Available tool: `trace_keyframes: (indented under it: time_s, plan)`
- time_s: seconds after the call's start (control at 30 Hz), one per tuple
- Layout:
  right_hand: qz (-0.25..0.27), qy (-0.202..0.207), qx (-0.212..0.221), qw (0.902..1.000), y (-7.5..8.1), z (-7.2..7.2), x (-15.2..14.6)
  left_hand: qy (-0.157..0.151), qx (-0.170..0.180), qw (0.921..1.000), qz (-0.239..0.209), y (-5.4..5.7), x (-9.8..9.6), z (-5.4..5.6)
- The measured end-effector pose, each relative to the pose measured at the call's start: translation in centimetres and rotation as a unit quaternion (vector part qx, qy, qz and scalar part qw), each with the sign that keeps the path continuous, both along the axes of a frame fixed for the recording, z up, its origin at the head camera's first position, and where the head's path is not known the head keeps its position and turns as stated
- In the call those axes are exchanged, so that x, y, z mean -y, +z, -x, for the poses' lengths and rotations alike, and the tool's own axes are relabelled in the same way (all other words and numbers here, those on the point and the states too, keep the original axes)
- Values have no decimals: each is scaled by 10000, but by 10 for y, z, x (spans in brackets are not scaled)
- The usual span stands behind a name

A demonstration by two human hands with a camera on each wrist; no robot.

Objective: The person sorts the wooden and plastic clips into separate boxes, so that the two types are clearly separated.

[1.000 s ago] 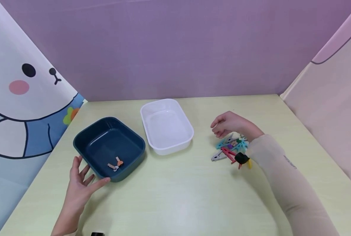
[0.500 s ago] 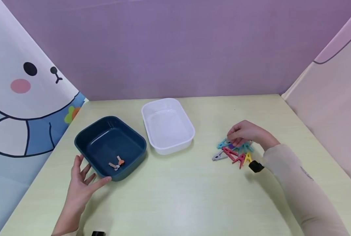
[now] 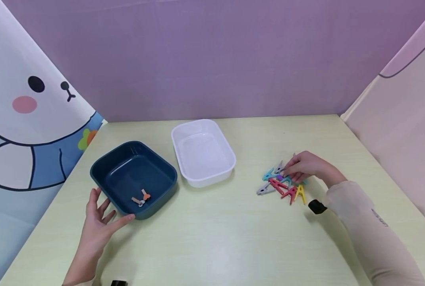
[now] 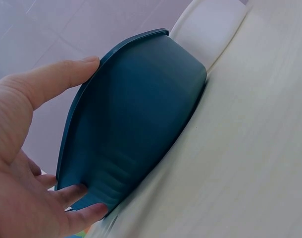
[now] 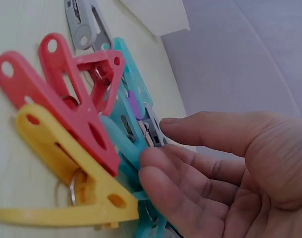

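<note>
My left hand touches the near left side of a dark blue basin; in the left wrist view its thumb rests against the rim and its fingers are spread along the outer wall. Inside the basin lie two small wooden clips with decorated ends. My right hand reaches into a pile of clothespins, its thumb and fingers apart around the pile's far side. Near them are a red clothespin, a yellow clothespin, turquoise clothespins and a grey clothespin. The fingers partly hide the pile.
A white basin stands between the dark blue basin and the clothespins, close to the blue one. The pale table ends at a purple backdrop. Printed cloth panels flank it on both sides.
My right hand has come down and to the right, from above the pile's far left to its far right side. More clothespins show now. The left hand stays at the dark blue basin.
</note>
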State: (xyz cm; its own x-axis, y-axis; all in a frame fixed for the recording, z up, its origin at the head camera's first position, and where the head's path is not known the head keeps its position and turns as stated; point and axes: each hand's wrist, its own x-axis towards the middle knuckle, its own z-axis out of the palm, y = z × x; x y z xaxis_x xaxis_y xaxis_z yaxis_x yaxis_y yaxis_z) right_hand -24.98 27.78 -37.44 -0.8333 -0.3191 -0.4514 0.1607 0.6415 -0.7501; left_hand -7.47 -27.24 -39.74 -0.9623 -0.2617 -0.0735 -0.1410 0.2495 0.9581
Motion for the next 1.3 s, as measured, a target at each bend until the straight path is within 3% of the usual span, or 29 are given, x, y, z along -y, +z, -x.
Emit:
trace_keyframes:
  time_s: [0.57,1.3]
  plan:
    - [-561,1,-92,9984,1,5,13,26,47,10000,60,0,1,-1]
    - [-588,237,-124,9979,4,5,22,22,-50,10000,-20,1,2,-2]
